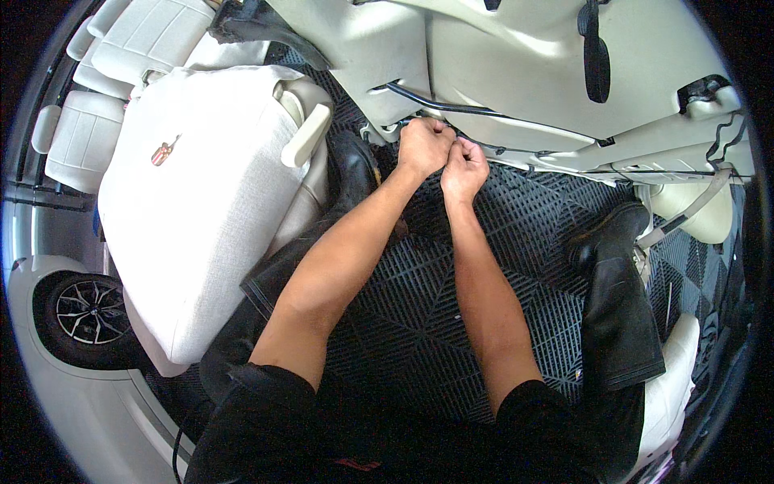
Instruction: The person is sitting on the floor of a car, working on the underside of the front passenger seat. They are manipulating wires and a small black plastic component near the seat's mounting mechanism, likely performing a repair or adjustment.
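Observation:
My left hand (426, 147) is closed at the lower edge of a large beige panel (516, 73), knuckles up. Right beside it, my right hand (465, 171) is pinched, thumb against fingers, with the fingertips almost meeting those of the left. What the fingers hold is too small and hidden to make out. A thin black cable (556, 153) runs along the panel's bottom edge and passes behind my hands. Above them, a thicker black strip (451, 106) slants down across the panel to the right. Some small metal brackets (372, 135) sit just left of my left hand.
A white-covered seat (210, 194) with a beige armrest (308, 135) stands at left, more seats (85, 133) beyond it. Black ribbed mat (419, 306) lies below my arms. A black strap (595, 56) hangs upper right. At far left is a car wheel (90, 313).

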`<action>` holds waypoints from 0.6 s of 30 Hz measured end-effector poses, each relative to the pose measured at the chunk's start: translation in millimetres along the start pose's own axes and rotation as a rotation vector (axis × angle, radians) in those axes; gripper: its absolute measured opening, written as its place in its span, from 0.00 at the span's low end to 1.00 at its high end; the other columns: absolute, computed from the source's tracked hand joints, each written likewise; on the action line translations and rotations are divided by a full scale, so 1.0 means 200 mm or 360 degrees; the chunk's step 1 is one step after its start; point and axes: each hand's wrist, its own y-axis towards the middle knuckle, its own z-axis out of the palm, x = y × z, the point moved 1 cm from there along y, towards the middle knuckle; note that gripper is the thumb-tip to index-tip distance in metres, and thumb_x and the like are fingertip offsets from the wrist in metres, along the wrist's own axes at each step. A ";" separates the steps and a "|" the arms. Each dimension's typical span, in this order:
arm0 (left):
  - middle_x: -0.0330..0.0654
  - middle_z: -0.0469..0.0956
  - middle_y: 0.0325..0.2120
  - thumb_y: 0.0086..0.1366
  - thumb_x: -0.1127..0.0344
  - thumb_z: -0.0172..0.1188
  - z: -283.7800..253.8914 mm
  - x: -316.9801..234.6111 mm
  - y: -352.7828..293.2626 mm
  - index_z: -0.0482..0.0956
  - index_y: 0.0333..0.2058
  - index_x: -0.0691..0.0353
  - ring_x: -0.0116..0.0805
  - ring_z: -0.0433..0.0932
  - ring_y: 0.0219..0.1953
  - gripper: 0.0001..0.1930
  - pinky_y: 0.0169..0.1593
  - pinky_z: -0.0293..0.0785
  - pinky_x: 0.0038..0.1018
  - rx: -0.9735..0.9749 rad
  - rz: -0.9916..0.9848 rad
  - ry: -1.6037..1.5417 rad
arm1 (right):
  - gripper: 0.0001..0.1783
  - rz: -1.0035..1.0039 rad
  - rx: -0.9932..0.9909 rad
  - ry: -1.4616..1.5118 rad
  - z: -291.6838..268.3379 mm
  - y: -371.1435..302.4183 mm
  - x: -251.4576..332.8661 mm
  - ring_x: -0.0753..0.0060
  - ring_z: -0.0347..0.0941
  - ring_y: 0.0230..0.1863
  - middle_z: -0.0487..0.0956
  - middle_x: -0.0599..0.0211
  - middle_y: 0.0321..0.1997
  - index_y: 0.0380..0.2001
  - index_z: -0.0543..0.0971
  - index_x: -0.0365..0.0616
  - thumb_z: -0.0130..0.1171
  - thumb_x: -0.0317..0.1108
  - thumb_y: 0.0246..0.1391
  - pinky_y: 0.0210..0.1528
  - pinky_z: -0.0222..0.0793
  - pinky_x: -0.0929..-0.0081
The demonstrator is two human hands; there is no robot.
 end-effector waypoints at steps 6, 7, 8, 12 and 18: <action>0.58 0.80 0.24 0.54 0.60 0.59 0.02 -0.06 -0.02 0.82 0.26 0.70 0.49 0.81 0.25 0.15 0.34 0.77 0.37 -0.0050 -0.0082 0.0137 | 0.06 -0.0051 0.0009 -0.0077 -0.03 0.02 -0.01 0.80 0.73 0.27 0.81 0.67 0.26 0.32 0.81 0.33 0.62 0.27 0.53 0.34 0.70 0.78; 0.57 0.80 0.23 0.54 0.60 0.59 0.00 -0.03 0.00 0.81 0.25 0.70 0.48 0.80 0.23 0.15 0.31 0.76 0.37 -0.0035 -0.0147 0.0143 | 0.06 -0.0064 0.0025 -0.0140 -0.01 -0.01 0.02 0.80 0.73 0.28 0.81 0.67 0.26 0.32 0.81 0.33 0.62 0.27 0.53 0.34 0.71 0.78; 0.56 0.80 0.21 0.54 0.60 0.58 -0.02 0.00 0.03 0.81 0.25 0.71 0.47 0.79 0.20 0.15 0.29 0.75 0.37 -0.0019 -0.0211 0.0147 | 0.06 -0.0051 0.0036 -0.0118 0.01 -0.02 0.04 0.80 0.73 0.28 0.81 0.67 0.26 0.32 0.81 0.33 0.62 0.27 0.53 0.34 0.71 0.78; 0.29 0.59 0.11 0.53 0.62 0.57 -0.08 -0.04 0.09 0.69 0.16 0.55 0.23 0.55 0.11 0.11 0.15 0.47 0.23 0.0767 -0.0950 -0.0998 | 0.06 -0.0099 -0.0022 -0.0133 -0.02 -0.01 0.08 0.80 0.73 0.27 0.81 0.67 0.26 0.32 0.81 0.35 0.62 0.26 0.52 0.33 0.71 0.78; 0.29 0.61 0.12 0.53 0.62 0.58 -0.13 -0.02 0.14 0.69 0.16 0.54 0.22 0.55 0.11 0.11 0.15 0.48 0.23 0.0864 -0.0923 -0.0599 | 0.07 -0.0526 0.0102 -0.0390 -0.07 -0.03 0.23 0.76 0.71 0.22 0.76 0.66 0.21 0.33 0.81 0.41 0.64 0.25 0.48 0.28 0.68 0.74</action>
